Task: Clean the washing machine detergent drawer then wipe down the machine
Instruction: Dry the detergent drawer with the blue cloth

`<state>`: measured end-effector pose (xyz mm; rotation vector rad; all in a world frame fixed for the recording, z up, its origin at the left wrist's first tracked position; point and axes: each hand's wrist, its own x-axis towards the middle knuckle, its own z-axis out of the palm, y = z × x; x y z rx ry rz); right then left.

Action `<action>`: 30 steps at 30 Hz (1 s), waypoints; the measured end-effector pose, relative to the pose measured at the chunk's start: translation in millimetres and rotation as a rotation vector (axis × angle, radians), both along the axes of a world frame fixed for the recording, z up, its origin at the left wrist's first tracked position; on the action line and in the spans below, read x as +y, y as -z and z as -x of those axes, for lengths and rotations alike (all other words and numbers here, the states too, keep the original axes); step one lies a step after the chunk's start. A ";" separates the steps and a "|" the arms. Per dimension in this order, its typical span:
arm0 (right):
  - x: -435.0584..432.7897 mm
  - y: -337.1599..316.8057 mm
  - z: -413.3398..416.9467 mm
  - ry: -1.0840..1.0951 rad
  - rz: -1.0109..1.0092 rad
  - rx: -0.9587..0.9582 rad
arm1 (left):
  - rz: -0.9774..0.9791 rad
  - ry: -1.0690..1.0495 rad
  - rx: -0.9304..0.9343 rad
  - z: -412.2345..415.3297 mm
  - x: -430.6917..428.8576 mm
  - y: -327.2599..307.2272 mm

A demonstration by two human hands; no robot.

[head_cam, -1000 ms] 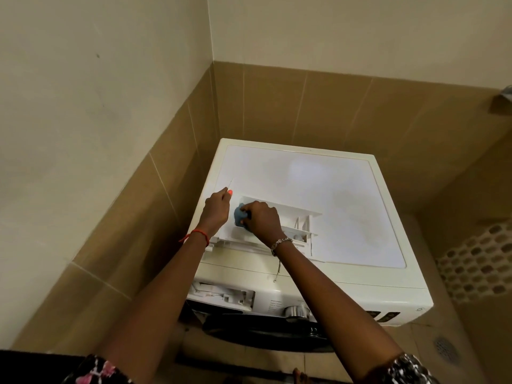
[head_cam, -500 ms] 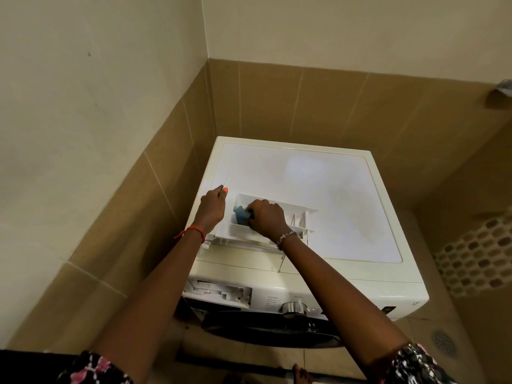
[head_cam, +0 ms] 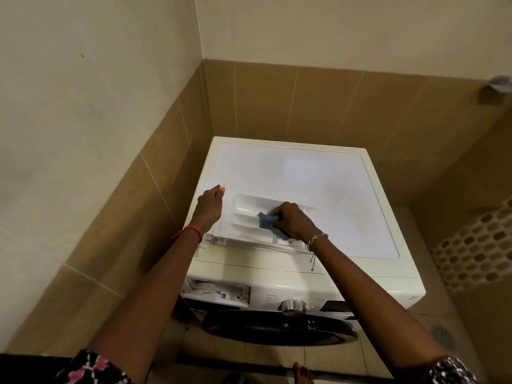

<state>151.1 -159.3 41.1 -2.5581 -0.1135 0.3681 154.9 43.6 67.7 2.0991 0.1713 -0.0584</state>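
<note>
The white detergent drawer [head_cam: 243, 214] lies taken out on top of the white washing machine [head_cam: 318, 184], near its front left corner. My right hand [head_cam: 293, 220] grips a small blue cloth [head_cam: 267, 221] and presses it into the drawer's middle compartments. My left hand [head_cam: 209, 206] rests on the drawer's left end, fingers curled over its edge. The empty drawer slot [head_cam: 216, 292] shows open on the machine's front, upper left.
Tan tiled walls close in at the left and behind the machine. A control knob [head_cam: 291, 304] and the dark round door [head_cam: 277, 328] are on the front. A floor drain [head_cam: 442, 335] lies at the lower right. A bare foot [head_cam: 302, 374] shows at the bottom edge.
My right hand has slid the blue cloth to the right along the drawer, uncovering the left compartments. My left hand has stayed at the drawer's left end.
</note>
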 end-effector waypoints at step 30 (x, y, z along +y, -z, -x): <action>10.7 -60.9 56.9 0.165 -0.520 -0.206 | 0.008 0.000 0.062 4.6 -6.7 -5.6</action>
